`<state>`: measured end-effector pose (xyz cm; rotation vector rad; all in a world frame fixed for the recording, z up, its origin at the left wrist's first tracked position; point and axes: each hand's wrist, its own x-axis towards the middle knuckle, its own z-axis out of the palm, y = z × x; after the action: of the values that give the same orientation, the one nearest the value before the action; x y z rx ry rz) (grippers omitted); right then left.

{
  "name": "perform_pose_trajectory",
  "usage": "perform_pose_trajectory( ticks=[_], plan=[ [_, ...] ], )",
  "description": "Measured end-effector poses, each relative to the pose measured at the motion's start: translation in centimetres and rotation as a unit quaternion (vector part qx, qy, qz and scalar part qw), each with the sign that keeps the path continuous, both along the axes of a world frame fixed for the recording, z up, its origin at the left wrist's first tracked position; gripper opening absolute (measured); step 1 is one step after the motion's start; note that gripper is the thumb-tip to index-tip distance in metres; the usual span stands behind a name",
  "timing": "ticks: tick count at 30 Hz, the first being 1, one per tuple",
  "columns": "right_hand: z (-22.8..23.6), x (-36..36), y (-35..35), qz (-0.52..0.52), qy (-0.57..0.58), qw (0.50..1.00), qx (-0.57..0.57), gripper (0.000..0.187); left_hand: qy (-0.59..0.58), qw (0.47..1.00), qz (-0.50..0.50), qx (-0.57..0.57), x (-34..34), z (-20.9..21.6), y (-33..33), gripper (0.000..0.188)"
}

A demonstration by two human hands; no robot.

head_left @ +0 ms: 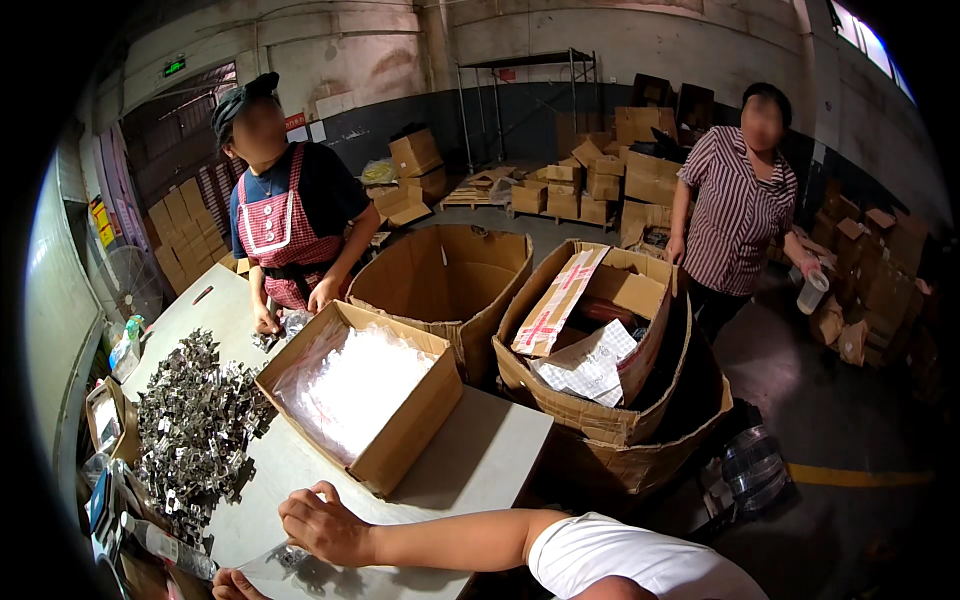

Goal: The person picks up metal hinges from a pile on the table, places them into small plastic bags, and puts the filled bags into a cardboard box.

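Observation:
My right hand (325, 525) is closed at the near edge of the table, its fingers curled on a clear plastic bag (262, 568). My left hand (237, 586), partly cut off by the lower edge, pinches the bag's other side. Small shiny metal pieces seem to show through the plastic, though the forearm's shadow makes them hard to read. Beyond my hands stands an open cardboard box (412, 428) filled with clear plastic bags (350, 385). Left of it, a large heap of small metal parts (195, 430) covers the tabletop.
Across the pale table (490, 440), a co-worker in a checked apron (275, 225) handles a bag. Large cardboard bins (440, 275) stand beyond the table. Another person in a striped shirt (740, 200) holds a clear plastic container (812, 292). A clear bottle (165, 545) lies at the left edge.

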<state>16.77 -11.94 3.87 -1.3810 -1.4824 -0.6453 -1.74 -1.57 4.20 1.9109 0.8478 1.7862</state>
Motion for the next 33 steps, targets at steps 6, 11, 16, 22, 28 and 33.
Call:
perform_pose_trajectory(
  ticks=[6, 11, 16, 22, 28, 33],
  plan=[
    [0.1, 1.0, -0.6, 0.029, 0.029, 0.999, -0.03, 0.029, -0.046, 0.999, -0.008, -0.009, 0.8, 0.4, -1.3, 0.029],
    [1.8, 0.0, -1.8, 0.14, 0.025, 0.983, -0.114, 0.041, -0.074, 0.993, -0.067, 0.063, 1.4, 0.4, -2.8, 0.031],
    [-0.3, 1.3, -0.7, 0.19, -0.019, 0.96, -0.207, 0.019, -0.014, 0.964, -0.244, 0.102, 2.6, -3.7, -3.0, 0.014],
    [4.9, 3.9, -2.2, 0.172, 0.152, 0.971, -0.064, 0.011, -0.104, 0.972, -0.208, 0.021, 2.5, -6.3, 1.7, 0.013],
    [10.5, 17.3, -5.8, 0.1, 0.598, 0.794, 0.05, 0.008, -0.045, 0.983, -0.171, -0.045, 3.0, -6.6, 1.5, 0.014],
    [10.1, 28.3, -7.4, 0.092, 0.653, 0.729, 0.186, 0.013, 0.004, 0.982, -0.18, -0.055, 4.9, -5.5, 0.2, 0.017]
  ],
)
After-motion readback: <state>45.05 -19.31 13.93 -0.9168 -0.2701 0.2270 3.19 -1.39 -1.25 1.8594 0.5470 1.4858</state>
